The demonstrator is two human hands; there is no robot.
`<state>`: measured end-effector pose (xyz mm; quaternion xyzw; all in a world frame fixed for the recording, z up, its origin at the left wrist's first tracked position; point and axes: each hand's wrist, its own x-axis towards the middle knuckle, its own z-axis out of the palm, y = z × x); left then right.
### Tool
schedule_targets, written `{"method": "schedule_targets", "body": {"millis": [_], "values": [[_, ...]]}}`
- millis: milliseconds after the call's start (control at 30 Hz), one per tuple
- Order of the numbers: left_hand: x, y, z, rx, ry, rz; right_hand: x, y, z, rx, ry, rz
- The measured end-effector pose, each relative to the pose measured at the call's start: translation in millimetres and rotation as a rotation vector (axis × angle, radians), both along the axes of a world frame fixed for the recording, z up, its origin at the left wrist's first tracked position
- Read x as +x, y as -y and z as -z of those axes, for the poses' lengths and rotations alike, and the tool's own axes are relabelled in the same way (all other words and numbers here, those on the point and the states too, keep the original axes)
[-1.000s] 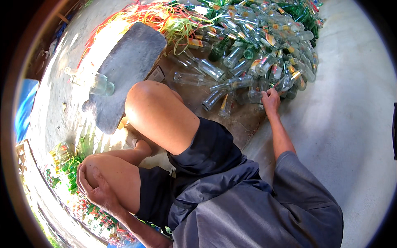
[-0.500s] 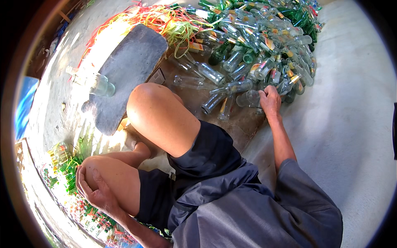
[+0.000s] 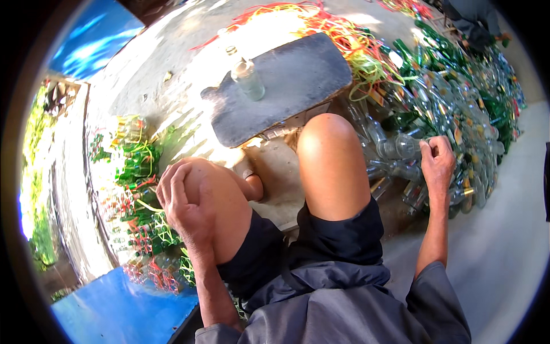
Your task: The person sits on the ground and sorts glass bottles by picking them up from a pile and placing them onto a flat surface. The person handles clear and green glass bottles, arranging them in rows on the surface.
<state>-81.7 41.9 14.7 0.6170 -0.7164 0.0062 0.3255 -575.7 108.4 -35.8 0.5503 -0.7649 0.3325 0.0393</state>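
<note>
My right hand (image 3: pixel 438 163) is closed around one end of a clear glass bottle (image 3: pixel 404 147), at the near edge of a large heap of bottles (image 3: pixel 452 109). The bottle points left, towards my right knee. My left hand (image 3: pixel 186 203) lies over my left knee with its fingers apart and holds nothing. Ahead of my knees is a dark, worn board (image 3: pixel 298 71) on a low support. Another clear glass bottle (image 3: pixel 250 85) stands upright on the board, away from both hands.
Red and yellow-green plastic strips (image 3: pixel 338 28) lie tangled beyond the board. Bundled green and clear bottles (image 3: pixel 140 166) stand left of my left knee. Blue sheets (image 3: pixel 126 307) show at lower left and upper left. Another person (image 3: pixel 472 23) is beyond the heap, at upper right.
My view has swung left, so the board and heap sit farther right in the picture. My right hand stays closed on a clear bottle at the heap's edge; my left hand remains on my knee.
</note>
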Motion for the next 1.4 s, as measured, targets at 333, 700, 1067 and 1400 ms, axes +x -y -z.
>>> {"method": "schedule_targets", "body": {"millis": [333,700,1067,1400], "values": [[0,0,-2,-0.013,-0.018,-0.012,80,147,-56,-0.152,0.075,-0.434],[2,4,-5,-0.028,-0.072,-0.021,175,248,-34,-0.077,0.049,-0.661],[4,6,-1,-0.032,-0.102,-0.014,234,269,-16,-0.127,0.020,-0.867],[0,7,-2,-0.003,-0.129,-0.011,251,273,-17,-0.095,0.057,-0.907]]}}
